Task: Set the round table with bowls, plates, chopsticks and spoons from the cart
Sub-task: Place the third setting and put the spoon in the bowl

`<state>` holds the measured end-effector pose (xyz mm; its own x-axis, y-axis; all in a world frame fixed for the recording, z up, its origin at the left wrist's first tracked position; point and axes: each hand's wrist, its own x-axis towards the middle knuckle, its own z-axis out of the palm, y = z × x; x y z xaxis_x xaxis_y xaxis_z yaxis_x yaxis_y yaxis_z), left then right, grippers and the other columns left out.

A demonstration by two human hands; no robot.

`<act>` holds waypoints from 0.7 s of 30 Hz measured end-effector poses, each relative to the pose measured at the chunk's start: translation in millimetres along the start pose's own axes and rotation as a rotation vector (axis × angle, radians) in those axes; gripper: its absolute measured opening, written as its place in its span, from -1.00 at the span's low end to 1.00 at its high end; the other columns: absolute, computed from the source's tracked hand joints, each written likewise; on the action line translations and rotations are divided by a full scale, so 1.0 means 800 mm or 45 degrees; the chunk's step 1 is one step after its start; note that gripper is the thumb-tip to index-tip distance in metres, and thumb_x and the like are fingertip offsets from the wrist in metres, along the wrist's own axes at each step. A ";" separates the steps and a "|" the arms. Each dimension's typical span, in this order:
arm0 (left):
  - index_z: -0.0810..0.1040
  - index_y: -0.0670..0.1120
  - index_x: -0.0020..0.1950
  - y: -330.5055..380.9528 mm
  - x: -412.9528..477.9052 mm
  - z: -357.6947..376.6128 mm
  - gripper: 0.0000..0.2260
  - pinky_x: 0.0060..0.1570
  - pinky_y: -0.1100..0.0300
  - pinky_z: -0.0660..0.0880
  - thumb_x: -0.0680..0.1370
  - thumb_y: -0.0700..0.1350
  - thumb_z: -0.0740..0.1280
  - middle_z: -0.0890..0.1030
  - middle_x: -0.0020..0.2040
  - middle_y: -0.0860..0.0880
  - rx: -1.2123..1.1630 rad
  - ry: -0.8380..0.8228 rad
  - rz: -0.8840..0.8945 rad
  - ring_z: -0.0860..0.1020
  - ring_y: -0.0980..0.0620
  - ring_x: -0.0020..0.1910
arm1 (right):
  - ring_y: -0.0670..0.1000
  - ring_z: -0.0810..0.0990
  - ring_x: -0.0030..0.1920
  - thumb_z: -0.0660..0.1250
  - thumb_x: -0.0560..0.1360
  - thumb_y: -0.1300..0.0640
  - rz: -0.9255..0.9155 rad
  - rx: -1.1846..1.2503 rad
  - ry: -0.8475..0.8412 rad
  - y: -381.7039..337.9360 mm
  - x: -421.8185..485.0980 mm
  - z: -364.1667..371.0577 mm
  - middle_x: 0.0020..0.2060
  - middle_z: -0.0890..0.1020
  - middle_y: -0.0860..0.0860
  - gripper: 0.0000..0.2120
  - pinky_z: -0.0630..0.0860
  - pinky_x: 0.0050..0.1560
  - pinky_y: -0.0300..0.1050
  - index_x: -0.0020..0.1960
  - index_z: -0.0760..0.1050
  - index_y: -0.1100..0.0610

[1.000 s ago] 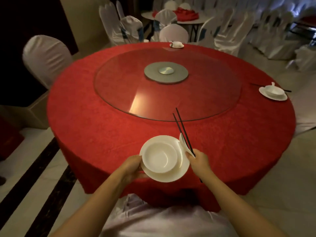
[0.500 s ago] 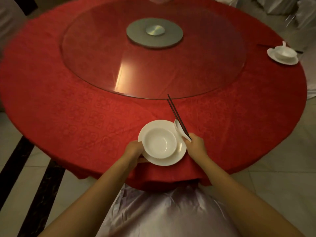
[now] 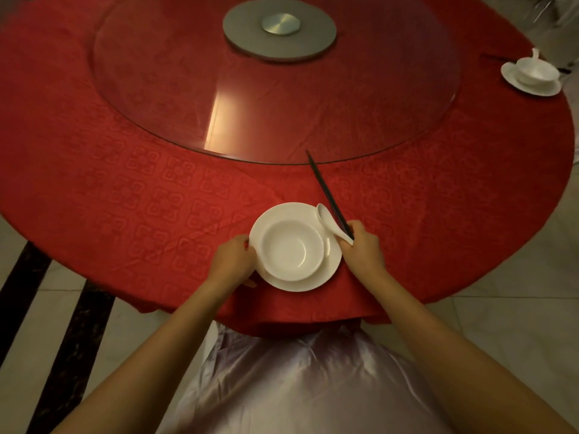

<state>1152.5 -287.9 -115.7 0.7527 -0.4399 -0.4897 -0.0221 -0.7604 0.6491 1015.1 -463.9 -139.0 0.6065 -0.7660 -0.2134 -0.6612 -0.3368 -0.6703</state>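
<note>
A white bowl (image 3: 293,250) sits in a white plate (image 3: 326,275) at the near edge of the round table, on the red cloth (image 3: 125,183). My left hand (image 3: 233,261) grips the plate's left rim. My right hand (image 3: 363,250) holds a white spoon (image 3: 329,222) and a pair of dark chopsticks (image 3: 326,192) together at the plate's right side. The spoon's bowl lies over the plate's rim and the chopsticks point away toward the glass turntable (image 3: 282,98).
A second set place, a bowl with a spoon on a plate (image 3: 532,79), stands at the far right edge with dark chopsticks beside it. A grey hub (image 3: 279,29) sits at the turntable's centre. A satin-covered chair back (image 3: 297,380) is right below me. Tiled floor surrounds the table.
The plate with the bowl has come down from in front of the table's edge onto the cloth. Both hands moved forward with it, and my view dropped closer to the table.
</note>
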 end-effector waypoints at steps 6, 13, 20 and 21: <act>0.50 -0.12 0.25 -0.005 -0.009 -0.002 -0.71 -0.45 0.15 0.57 0.59 -0.07 0.16 0.56 -0.36 -0.03 0.136 0.169 0.164 0.60 -0.04 -0.52 | -0.12 0.44 -0.41 0.27 0.53 0.14 -0.075 0.102 0.157 -0.001 -0.011 -0.014 -0.40 0.50 -0.05 -0.85 0.30 -0.43 -0.23 -0.20 0.44 0.15; 0.48 -0.18 0.25 0.001 -0.011 0.027 -0.72 -0.60 0.46 0.40 0.56 -0.18 0.23 0.57 -0.22 -0.01 -0.038 0.193 0.193 0.51 0.16 -0.61 | -0.14 0.49 -0.45 0.30 0.52 0.14 -0.129 0.179 -0.173 -0.014 -0.012 0.012 -0.45 0.53 -0.04 -0.81 0.37 -0.43 -0.40 -0.12 0.57 0.27; 0.50 -0.21 0.22 0.013 -0.008 0.030 -0.75 -0.58 0.53 0.35 0.56 -0.24 0.20 0.54 -0.28 0.02 -0.055 0.250 0.209 0.48 0.31 -0.65 | -0.27 0.46 -0.57 0.29 0.52 0.17 -0.136 0.304 -0.130 -0.013 -0.005 0.017 -0.50 0.50 -0.05 -0.85 0.35 -0.49 -0.43 -0.20 0.50 0.19; 0.49 -0.19 0.22 0.013 -0.008 0.031 -0.74 -0.58 0.50 0.38 0.56 -0.23 0.20 0.57 -0.25 0.00 -0.067 0.243 0.198 0.49 0.26 -0.67 | -0.27 0.46 -0.57 0.28 0.53 0.16 -0.142 0.303 -0.133 -0.012 -0.006 0.017 -0.50 0.50 -0.05 -0.84 0.36 -0.48 -0.44 -0.19 0.50 0.19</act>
<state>1131.5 -304.4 -120.3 0.8536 -0.4480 -0.2658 -0.1170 -0.6622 0.7401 1024.3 -449.5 -141.5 0.7203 -0.6664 -0.1928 -0.4728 -0.2683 -0.8393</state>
